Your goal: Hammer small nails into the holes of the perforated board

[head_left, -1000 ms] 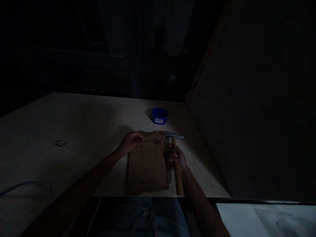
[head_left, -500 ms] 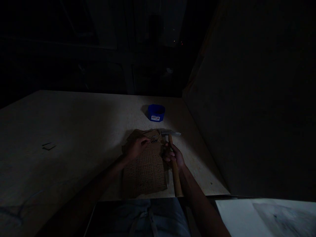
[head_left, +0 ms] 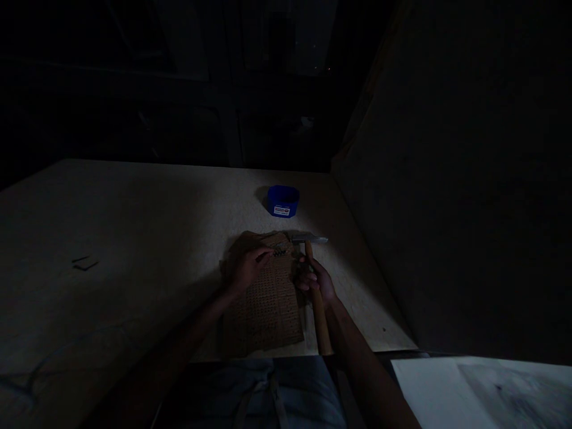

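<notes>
My right hand [head_left: 315, 280] is wrapped round the wooden handle of a hammer [head_left: 320, 322], whose metal head lies beyond the fingers near the cardboard's top right corner. A brown piece of cardboard [head_left: 270, 310], dotted with rows of small holes, lies on the table in front of me. Over its upper left part rests my left hand [head_left: 250, 268], thumb and fingertips pinched together. Its fingertips meet the left end of a short row of small dark pieces [head_left: 279, 252]; in this dim light I cannot make out what is between them.
A blue plastic box [head_left: 283, 202] with a white label stands behind the cardboard on the pale table [head_left: 156, 232]. Several thin dark bits [head_left: 84, 265] lie at the left. A tall dark panel [head_left: 460, 196] rises along the right edge. A white sheet [head_left: 429, 387] shows at lower right.
The view has shifted slightly. Both hands, the hammer and the cardboard keep nearly the same places relative to each other.
</notes>
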Available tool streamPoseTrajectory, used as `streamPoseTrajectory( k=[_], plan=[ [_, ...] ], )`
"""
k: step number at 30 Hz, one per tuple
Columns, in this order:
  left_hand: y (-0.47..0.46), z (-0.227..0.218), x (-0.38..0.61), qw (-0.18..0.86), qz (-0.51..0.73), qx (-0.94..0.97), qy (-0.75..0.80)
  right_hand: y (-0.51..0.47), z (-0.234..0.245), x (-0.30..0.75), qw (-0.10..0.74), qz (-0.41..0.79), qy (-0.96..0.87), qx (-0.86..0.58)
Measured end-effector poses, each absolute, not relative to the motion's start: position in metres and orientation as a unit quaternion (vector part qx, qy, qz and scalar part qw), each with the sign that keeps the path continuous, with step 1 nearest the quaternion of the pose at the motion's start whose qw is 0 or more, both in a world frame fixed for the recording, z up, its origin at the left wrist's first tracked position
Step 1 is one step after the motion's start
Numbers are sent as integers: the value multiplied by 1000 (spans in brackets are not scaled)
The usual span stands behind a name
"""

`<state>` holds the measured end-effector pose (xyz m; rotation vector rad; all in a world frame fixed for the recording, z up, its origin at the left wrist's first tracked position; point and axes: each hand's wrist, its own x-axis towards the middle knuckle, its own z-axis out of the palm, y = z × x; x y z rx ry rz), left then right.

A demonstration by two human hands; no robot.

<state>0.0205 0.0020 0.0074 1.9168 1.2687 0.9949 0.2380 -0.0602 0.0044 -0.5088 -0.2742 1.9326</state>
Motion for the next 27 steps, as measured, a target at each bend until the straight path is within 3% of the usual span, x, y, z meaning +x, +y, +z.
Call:
streamPoseTrajectory(
  k=[27],
  plan=[
    [0, -4, 21, 356, 380, 709, 475, -62, 6, 240, 521, 810, -127, -236]
  ],
)
